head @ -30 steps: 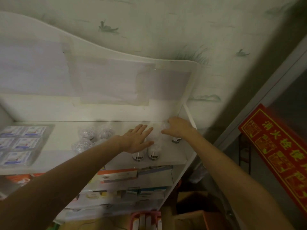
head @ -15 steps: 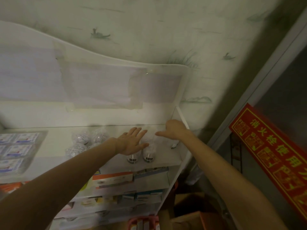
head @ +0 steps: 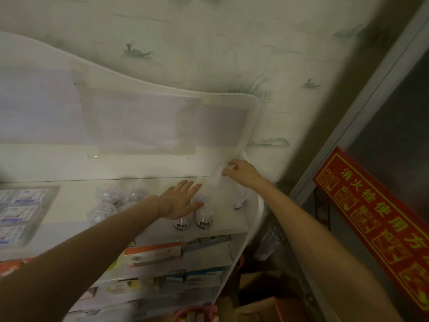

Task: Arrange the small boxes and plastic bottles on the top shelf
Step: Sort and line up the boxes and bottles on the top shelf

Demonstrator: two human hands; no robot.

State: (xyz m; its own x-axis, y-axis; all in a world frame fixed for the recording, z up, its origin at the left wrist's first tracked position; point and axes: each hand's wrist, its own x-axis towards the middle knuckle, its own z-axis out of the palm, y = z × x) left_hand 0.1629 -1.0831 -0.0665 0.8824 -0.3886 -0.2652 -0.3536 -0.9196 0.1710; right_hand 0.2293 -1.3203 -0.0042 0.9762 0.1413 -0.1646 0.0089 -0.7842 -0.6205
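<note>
Head view: on the top shelf (head: 69, 205), the plastic bottles (head: 204, 214) lie bunched toward its right end, wrapped in clear film, dark caps facing the front edge. The left hand (head: 180, 201) rests flat on them, fingers straight and spread, gripping nothing. Just behind and right of the bottles, the right hand (head: 241, 170) pinches a raised corner of the clear wrap (head: 218, 175) between thumb and fingertips. The small boxes (head: 18, 205) sit at the shelf's far left end, well apart from the bottles. The bottles look light, smooth and prone to rolling; the film is thin and may tear, so I would hold the bodies, not the wrap
</note>
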